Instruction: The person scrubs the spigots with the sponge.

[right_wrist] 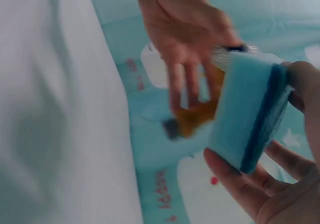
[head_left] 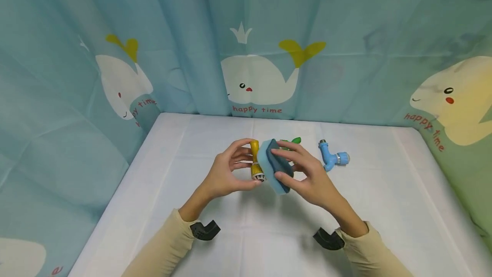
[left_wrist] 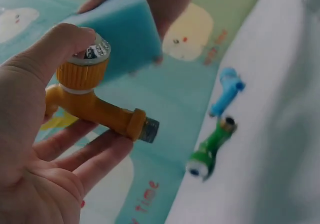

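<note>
My left hand (head_left: 226,172) grips a yellow faucet (left_wrist: 95,103), its thumb on the silver-capped knob and its fingers along the body and spout. The faucet's threaded metal end (left_wrist: 149,130) sticks out past the fingertips. In my right hand (head_left: 307,174) is a sponge (right_wrist: 247,108), light blue with a darker scouring layer, pinched between thumb and fingers. Its pale soft face is turned toward the faucet and overlaps part of it in the right wrist view. Both things are held up above the white table.
A blue faucet (head_left: 331,157) lies on the white table (head_left: 184,140) to the right of my hands. Behind the sponge lies a green faucet (left_wrist: 211,149), mostly hidden in the head view. A whale-print curtain (head_left: 184,54) stands along the table's back and sides.
</note>
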`<control>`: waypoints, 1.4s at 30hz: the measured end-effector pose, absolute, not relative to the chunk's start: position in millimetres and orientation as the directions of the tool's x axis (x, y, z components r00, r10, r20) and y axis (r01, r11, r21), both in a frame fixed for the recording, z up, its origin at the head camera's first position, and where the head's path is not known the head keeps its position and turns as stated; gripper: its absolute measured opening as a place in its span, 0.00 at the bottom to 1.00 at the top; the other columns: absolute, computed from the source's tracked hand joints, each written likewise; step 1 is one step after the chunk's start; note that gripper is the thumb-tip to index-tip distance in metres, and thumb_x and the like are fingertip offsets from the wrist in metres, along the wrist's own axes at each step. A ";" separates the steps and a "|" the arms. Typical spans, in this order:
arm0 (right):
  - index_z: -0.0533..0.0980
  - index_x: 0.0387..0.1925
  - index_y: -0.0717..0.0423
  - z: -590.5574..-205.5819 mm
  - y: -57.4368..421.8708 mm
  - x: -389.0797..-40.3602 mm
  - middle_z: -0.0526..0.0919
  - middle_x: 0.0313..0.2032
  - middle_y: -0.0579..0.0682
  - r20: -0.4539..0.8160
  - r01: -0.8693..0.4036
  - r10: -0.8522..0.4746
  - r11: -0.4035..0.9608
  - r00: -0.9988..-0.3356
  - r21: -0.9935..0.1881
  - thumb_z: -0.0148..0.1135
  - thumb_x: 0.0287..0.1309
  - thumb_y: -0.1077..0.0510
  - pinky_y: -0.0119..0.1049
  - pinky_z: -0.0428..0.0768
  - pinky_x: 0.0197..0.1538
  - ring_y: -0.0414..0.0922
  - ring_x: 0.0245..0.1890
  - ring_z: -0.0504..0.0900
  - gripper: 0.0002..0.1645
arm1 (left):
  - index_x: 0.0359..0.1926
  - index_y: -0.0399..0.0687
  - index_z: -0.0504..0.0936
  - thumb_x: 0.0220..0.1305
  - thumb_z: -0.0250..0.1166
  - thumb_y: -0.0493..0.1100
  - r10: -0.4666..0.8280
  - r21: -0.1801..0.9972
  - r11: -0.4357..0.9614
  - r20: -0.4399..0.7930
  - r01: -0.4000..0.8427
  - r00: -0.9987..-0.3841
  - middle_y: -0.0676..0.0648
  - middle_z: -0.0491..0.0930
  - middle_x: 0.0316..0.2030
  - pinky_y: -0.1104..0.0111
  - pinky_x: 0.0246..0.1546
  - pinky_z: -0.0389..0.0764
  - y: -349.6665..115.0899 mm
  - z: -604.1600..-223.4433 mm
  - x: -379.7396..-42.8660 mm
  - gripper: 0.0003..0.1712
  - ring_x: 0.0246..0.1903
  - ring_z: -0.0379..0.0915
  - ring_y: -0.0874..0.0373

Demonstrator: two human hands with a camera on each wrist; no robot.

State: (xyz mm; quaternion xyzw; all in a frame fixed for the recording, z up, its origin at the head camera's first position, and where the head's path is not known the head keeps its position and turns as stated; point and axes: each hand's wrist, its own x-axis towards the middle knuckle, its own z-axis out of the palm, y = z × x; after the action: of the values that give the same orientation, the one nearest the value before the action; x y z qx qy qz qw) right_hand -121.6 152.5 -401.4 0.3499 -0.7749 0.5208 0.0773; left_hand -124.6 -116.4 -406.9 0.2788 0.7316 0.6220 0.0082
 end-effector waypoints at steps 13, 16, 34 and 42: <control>0.79 0.64 0.50 -413.6 138.0 -126.3 0.73 0.68 0.54 0.564 -0.699 -0.432 0.281 -0.704 -0.658 0.75 0.56 0.65 0.45 0.88 0.44 0.53 0.57 0.81 0.32 | 0.77 0.41 0.62 0.49 0.77 0.26 0.439 0.928 -0.059 0.355 0.367 -0.826 0.34 0.77 0.55 0.58 0.54 0.83 -121.6 -416.7 -114.5 0.55 0.56 0.78 0.46; 0.80 0.63 0.50 -414.2 138.2 -127.4 0.73 0.67 0.56 0.591 -0.725 -0.423 0.341 -0.687 -0.598 0.76 0.56 0.64 0.48 0.88 0.46 0.53 0.56 0.81 0.32 | 0.77 0.41 0.63 0.48 0.77 0.24 0.456 0.927 -0.102 0.366 0.361 -0.811 0.33 0.76 0.55 0.57 0.54 0.83 -119.8 -415.0 -113.1 0.55 0.55 0.78 0.44; 0.79 0.64 0.52 -403.4 128.0 -118.2 0.74 0.67 0.54 0.564 -0.651 -0.350 0.220 -0.748 -0.727 0.72 0.59 0.64 0.40 0.88 0.40 0.54 0.55 0.81 0.31 | 0.77 0.33 0.59 0.50 0.77 0.25 0.476 0.901 -0.234 0.434 0.366 -0.765 0.34 0.73 0.58 0.57 0.59 0.81 -120.2 -412.2 -116.4 0.55 0.59 0.74 0.48; 0.82 0.61 0.49 -413.2 132.9 -121.5 0.75 0.65 0.58 0.596 -0.688 -0.346 0.412 -0.724 -0.597 0.77 0.55 0.60 0.49 0.88 0.43 0.55 0.52 0.82 0.30 | 0.76 0.34 0.59 0.49 0.78 0.27 0.397 0.897 -0.307 0.424 0.317 -0.814 0.36 0.70 0.61 0.61 0.57 0.82 -120.7 -413.8 -111.8 0.55 0.59 0.72 0.46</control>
State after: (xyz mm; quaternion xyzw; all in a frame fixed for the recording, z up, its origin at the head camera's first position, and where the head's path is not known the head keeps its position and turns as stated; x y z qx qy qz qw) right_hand -121.5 132.9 -413.2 0.3164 -0.8174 0.4406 0.1941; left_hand -111.8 -120.7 -413.8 0.3038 0.5879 0.7492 0.0268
